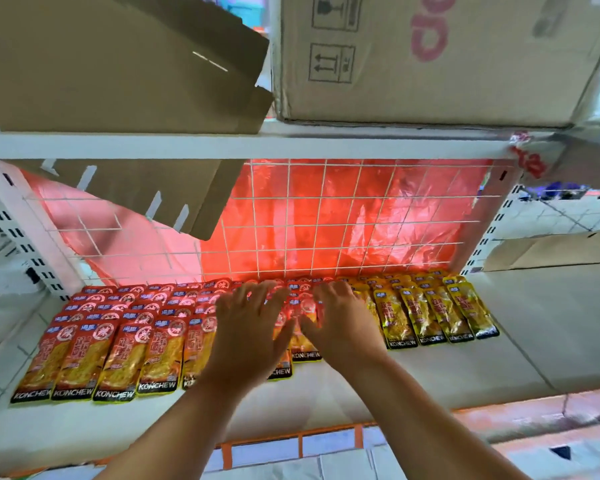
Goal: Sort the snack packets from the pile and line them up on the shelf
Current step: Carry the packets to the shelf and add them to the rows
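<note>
White shelving fills the view: a flat painted shelf [499, 358] backed by a wire grid [326, 220], with a crinkled red plastic sheet [378, 209] glowing behind it and cardboard boxes [430, 64] on the board above the hands.

Both hands are flat and palm-down with the fingers fanned apart, gripping nothing. The left hand [246, 327] and right hand [340, 323] lie side by side over the middle packets [303, 323]. Whether the palms bear down or only hover is hard to tell through the blur.

Out from the left hand run the red packets [118, 355], overlapped like roof tiles in several rows. Out from the right hand sit the yellow packets [430, 313], also overlapped. No loose pile is in sight.

The step looks like squaring up the seam where the two colours meet. The packets are slim, glossy foil pouches, flat and slippery, so they will probably slide over one another at a light push. Done well, that means sweeping with flat fingers rather than pinching, nudging the front edges into one straight line with the labels facing out, and keeping the wrists from dragging the neighbouring rows askew.
</note>
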The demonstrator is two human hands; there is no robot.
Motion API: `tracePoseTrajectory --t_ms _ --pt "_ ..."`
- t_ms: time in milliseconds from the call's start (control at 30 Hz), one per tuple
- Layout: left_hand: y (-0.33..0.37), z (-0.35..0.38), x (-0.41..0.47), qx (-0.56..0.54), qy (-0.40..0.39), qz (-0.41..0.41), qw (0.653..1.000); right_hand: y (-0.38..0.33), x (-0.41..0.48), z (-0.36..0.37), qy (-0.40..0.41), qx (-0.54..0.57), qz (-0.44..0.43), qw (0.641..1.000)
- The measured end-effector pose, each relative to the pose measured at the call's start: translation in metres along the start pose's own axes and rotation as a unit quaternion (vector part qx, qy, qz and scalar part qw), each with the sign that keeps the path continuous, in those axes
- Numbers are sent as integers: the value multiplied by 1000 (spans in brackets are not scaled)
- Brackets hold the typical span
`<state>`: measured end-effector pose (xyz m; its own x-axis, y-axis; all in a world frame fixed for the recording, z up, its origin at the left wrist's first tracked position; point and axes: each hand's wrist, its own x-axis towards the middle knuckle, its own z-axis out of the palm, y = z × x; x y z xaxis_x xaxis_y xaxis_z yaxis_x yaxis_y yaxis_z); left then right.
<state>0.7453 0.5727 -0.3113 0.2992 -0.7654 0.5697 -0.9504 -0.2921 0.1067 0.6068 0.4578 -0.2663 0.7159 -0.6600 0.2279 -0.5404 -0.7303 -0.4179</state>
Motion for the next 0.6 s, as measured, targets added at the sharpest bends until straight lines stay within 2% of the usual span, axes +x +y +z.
tracePoseTrajectory --t_ms 133,267,400,600 --pt "51 -15 36 -18 30 44 998 31 -10 -49 58 -1 -24 998" --pt "121 -33 74 -66 30 65 995 76 -29 -114 108 -23 -23 994" --pt "196 -59 111 -106 62 106 987 115 -52 -190 186 -8 -12 982" --pt "357 -112 164 -143 94 199 965 191 -132 -336 288 -37 10 957"
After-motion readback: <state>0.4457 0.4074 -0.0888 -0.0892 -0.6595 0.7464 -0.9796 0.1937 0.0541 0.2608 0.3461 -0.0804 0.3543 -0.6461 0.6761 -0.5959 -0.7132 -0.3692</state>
